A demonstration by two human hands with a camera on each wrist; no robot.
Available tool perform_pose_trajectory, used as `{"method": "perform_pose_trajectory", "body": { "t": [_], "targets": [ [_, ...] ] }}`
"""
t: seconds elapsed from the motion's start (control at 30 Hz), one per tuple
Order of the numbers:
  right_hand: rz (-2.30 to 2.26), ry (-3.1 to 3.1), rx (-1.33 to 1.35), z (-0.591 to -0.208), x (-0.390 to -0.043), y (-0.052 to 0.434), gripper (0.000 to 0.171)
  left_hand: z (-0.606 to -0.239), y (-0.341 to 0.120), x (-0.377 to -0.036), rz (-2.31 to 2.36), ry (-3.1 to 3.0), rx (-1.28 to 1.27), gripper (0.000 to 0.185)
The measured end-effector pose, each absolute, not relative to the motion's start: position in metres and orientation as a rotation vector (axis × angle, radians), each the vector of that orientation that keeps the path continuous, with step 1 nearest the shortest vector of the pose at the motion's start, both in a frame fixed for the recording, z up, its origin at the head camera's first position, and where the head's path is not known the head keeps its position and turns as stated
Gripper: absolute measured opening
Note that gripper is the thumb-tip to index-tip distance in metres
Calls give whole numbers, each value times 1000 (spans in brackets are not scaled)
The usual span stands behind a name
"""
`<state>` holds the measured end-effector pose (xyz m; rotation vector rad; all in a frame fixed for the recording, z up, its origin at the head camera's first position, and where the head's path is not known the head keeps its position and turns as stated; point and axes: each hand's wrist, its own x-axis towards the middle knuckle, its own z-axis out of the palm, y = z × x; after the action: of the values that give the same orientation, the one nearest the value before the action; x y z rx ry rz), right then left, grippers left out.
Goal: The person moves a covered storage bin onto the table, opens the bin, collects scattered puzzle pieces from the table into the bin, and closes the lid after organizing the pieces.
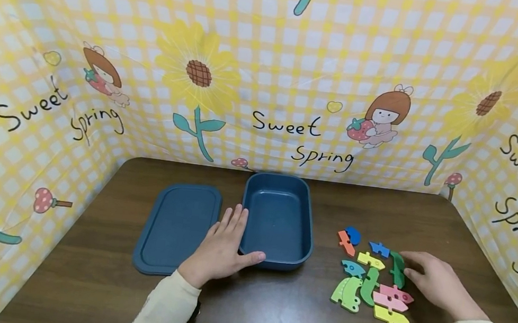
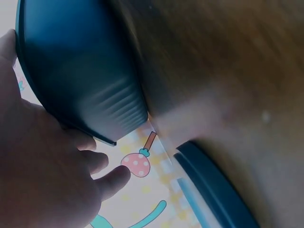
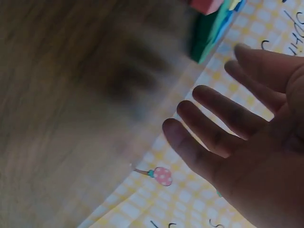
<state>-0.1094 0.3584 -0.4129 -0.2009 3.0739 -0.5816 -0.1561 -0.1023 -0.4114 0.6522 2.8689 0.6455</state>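
My left hand (image 1: 225, 245) lies at the left rim of a dark blue rectangular box (image 1: 276, 222), fingers extended and thumb by its near left corner. In the left wrist view the box's outer wall (image 2: 90, 71) rises beside the fingers. On the right, my right hand (image 1: 434, 280) reaches to a dark green curved puzzle piece (image 1: 397, 269). Its fingers (image 3: 190, 142) look straight and apart in the right wrist view, with nothing between them. Around it lie a mid-green curved piece (image 1: 369, 287), a light green animal-head piece (image 1: 347, 294) and a blue arrow-shaped piece (image 1: 379, 249).
A flat dark blue lid (image 1: 179, 227) lies left of the box. Several pink, yellow, orange and blue pieces cluster on the brown table (image 1: 270, 312), including a yellow piece (image 1: 391, 318) nearest the front. A checked cloth (image 1: 271, 51) hangs behind and at both sides.
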Motion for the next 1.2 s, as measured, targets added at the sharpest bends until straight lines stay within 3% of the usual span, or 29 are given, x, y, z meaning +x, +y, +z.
{"method": "perform_pose_trajectory", "body": {
  "t": [0.53, 1.2],
  "targets": [
    [-500, 3036, -327, -429, -119, 375, 50, -413, -104, -158, 627, 2858, 671, 109],
    [-578, 2825, -117, -432, -127, 383, 99, -414, -105, -160, 655, 2839, 667, 107]
  ]
}}
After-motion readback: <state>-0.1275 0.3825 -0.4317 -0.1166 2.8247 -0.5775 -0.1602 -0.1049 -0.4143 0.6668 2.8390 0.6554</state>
